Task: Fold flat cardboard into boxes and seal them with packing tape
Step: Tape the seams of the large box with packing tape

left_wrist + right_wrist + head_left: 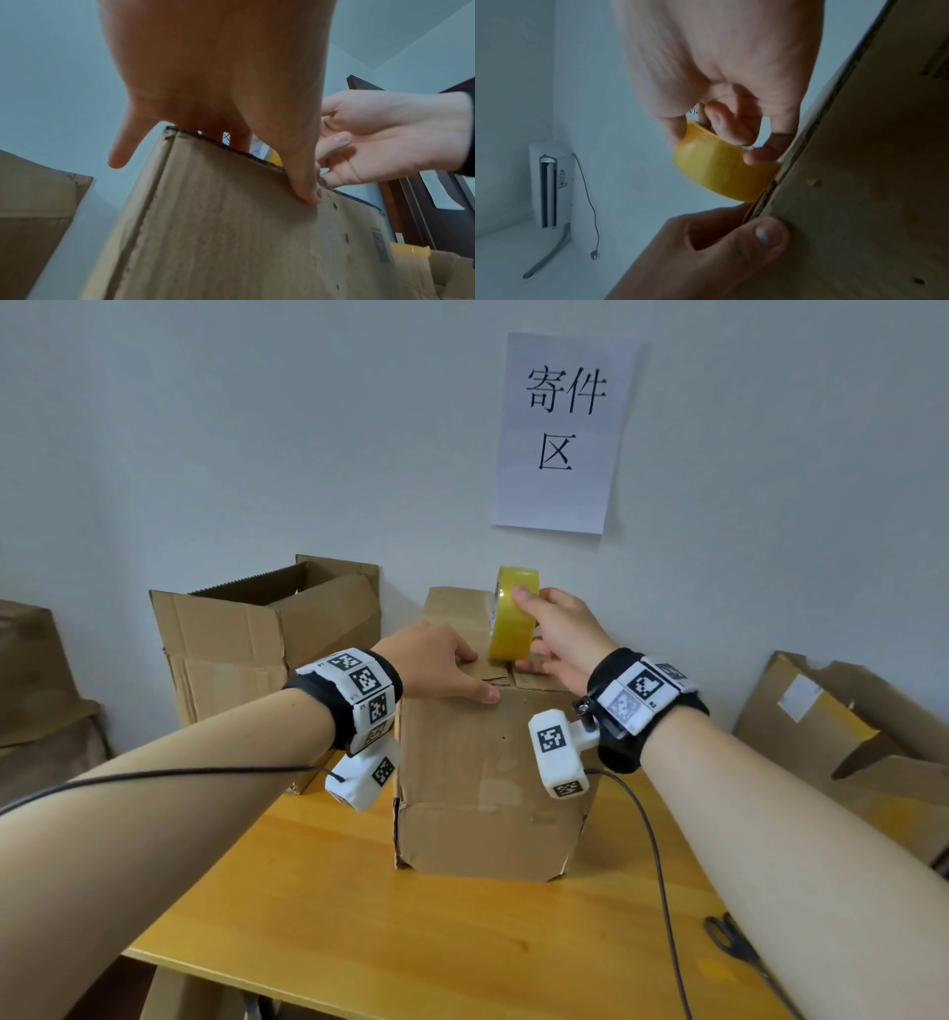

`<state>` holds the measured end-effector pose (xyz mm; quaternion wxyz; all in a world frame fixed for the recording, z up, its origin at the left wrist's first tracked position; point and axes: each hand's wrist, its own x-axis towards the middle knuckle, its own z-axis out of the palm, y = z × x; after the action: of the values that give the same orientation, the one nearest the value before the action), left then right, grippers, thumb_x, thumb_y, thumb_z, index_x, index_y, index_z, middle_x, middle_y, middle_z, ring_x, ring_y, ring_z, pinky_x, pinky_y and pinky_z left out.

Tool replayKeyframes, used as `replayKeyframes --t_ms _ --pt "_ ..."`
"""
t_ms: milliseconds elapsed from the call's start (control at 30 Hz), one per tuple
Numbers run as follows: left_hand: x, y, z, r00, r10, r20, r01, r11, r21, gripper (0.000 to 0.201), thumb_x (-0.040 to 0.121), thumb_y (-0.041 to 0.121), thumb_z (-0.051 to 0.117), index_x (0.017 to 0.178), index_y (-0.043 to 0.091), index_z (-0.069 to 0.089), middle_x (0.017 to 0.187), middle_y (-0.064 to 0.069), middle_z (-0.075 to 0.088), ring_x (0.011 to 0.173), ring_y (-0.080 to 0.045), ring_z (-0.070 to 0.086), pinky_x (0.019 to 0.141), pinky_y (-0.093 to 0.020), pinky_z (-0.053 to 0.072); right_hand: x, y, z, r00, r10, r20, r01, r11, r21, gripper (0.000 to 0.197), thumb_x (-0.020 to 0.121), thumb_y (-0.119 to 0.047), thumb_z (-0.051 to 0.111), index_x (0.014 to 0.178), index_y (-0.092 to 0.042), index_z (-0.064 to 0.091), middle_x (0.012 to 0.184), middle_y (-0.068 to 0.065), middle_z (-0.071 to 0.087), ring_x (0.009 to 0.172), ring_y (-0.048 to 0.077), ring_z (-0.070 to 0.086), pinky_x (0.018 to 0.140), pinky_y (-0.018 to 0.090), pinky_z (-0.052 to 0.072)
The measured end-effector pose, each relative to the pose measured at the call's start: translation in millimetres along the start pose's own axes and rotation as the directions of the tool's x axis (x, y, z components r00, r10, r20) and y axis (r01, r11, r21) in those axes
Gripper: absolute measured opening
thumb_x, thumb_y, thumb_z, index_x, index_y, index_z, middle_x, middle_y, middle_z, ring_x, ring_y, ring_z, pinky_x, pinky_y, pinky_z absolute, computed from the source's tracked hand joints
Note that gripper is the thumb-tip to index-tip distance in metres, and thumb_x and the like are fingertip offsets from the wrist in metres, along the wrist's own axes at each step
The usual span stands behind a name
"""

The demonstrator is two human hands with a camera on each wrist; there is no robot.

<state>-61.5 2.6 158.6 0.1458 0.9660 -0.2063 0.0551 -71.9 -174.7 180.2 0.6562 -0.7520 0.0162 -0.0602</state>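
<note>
Head view: a tall cardboard box (488, 778) stands upright in the middle of the frame on a yellow wooden worktop (359, 906), its flaps folded shut on top. The left hand (436, 667) lies flat over the box's top near edge, fingers straight on the flaps and the thumb hooked down over the front face. The right hand (557, 629) is curled round a yellow roll of tape (513, 613), thumb on the outer band and fingers through the core; the roll stands on edge, touching the box top right at the seam between the flaps, just beside the left fingertips.

Left wrist view: the corrugated top edge of the box runs from centre to lower right, with the thumb pressed on the face just below it.

Right wrist view: the roll meets the box edge at centre right.

Back in the head view, an open box (267, 634) stands at centre left close to the wall, near the tall box. More cardboard (842, 737) lies at the right edge, well apart. Scissors (734, 942) lie at the lower right near the worktop's front edge. A paper sign (562, 433) hangs on the wall at upper right. Bare worktop stretches in front of the box to the near edge at lower left.
</note>
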Motion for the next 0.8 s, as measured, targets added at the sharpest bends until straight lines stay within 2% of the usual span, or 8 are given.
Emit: replayKeyframes --t_ms 100,167,367,467,533,667,733,800 --pt "-1 1 1 1.0 -0.003 -0.003 0.003 1.0 0.017 0.086 0.075 0.075 0.067 0.143 0.024 0.056 0.137 0.003 0.063 0.121 -0.017 0.06 0.098 -0.031 0.049 -8 0 2 1.0 -0.022 -0.018 0.021 0.999 -0.033 0.034 0.095 -0.048 0.063 0.11 -0.018 0.06 0.084 0.002 0.044 0.067 0.017 0.045 0.06 0.033 0.055" --pt "-3 1 2 1.0 -0.008 -0.014 0.008 1.0 0.019 0.086 0.074 0.076 0.066 0.143 0.025 0.056 0.137 0.003 0.063 0.121 -0.017 0.059 0.098 -0.031 0.049 -13 0 0 0.998 -0.048 -0.051 0.046 0.998 -0.044 0.036 0.096 -0.046 0.061 0.111 -0.013 0.061 0.072 0.0 0.036 0.054 0.014 0.037 0.051 0.03 0.046" --pt "-5 5 2 0.999 -0.032 -0.029 0.033 0.999 0.028 0.083 0.072 0.077 0.067 0.138 0.027 0.06 0.13 0.005 0.067 0.115 -0.018 0.062 0.097 -0.034 0.051 -36 -13 -2 0.995 -0.077 -0.07 0.073 0.996 -0.048 0.035 0.097 -0.049 0.06 0.102 -0.014 0.059 0.066 -0.001 0.032 0.043 0.012 0.032 0.045 0.027 0.038" --pt "-7 6 6 0.999 -0.017 -0.033 0.018 0.999 0.045 0.082 0.076 0.077 0.062 0.14 0.026 0.058 0.133 0.003 0.065 0.118 -0.02 0.061 0.096 -0.033 0.049 -45 -4 -7 0.993 -0.103 -0.054 0.1 0.993 -0.061 0.041 0.095 -0.05 0.061 0.112 -0.013 0.064 0.063 -0.002 0.037 0.042 0.012 0.032 0.05 0.031 0.041" --pt "-9 5 9 0.999 -0.008 -0.044 0.011 0.997 0.071 0.082 0.079 0.078 0.058 0.141 0.026 0.057 0.132 0.003 0.065 0.117 -0.02 0.061 0.093 -0.032 0.049 -52 4 -8 0.989 -0.146 -0.021 0.142 0.983 -0.114 0.039 0.093 -0.051 0.063 0.113 -0.018 0.065 0.072 0.006 0.049 0.042 0.013 0.037 0.051 0.032 0.042" --pt "-8 5 8 0.999 0.0 -0.048 0.006 0.993 0.118 0.079 0.077 0.084 0.053 0.132 0.029 0.064 0.114 0.005 0.071 0.106 -0.019 0.063 0.089 -0.032 0.045 -60 11 -8 0.987 -0.161 -0.023 0.155 0.974 -0.167 0.043 0.092 -0.057 0.062 0.114 -0.021 0.065 0.089 0.02 0.065 0.045 0.016 0.052 0.046 0.025 0.045" --pt "-8 6 6 0.998 -0.014 -0.067 0.02 0.996 0.088 0.082 0.074 0.083 0.059 0.136 0.03 0.062 0.123 0.007 0.07 0.115 -0.017 0.062 0.093 -0.03 0.042 -61 13 -8 0.983 -0.181 -0.035 0.172 0.967 -0.189 0.039 0.091 -0.058 0.061 0.108 -0.023 0.066 0.109 0.023 0.07 0.049 0.016 0.057 0.051 0.028 0.048" --pt "-8 7 4 0.996 -0.019 -0.091 0.023 0.999 0.038 0.078 0.072 0.076 0.068 0.135 0.029 0.064 0.128 0.008 0.068 0.117 -0.015 0.062 0.091 -0.028 0.044 -63 13 -8 0.972 -0.231 -0.053 0.212 0.947 -0.243 0.04 0.094 -0.057 0.059 0.103 -0.019 0.067 0.112 0.026 0.069 0.049 0.016 0.056 0.055 0.03 0.048"
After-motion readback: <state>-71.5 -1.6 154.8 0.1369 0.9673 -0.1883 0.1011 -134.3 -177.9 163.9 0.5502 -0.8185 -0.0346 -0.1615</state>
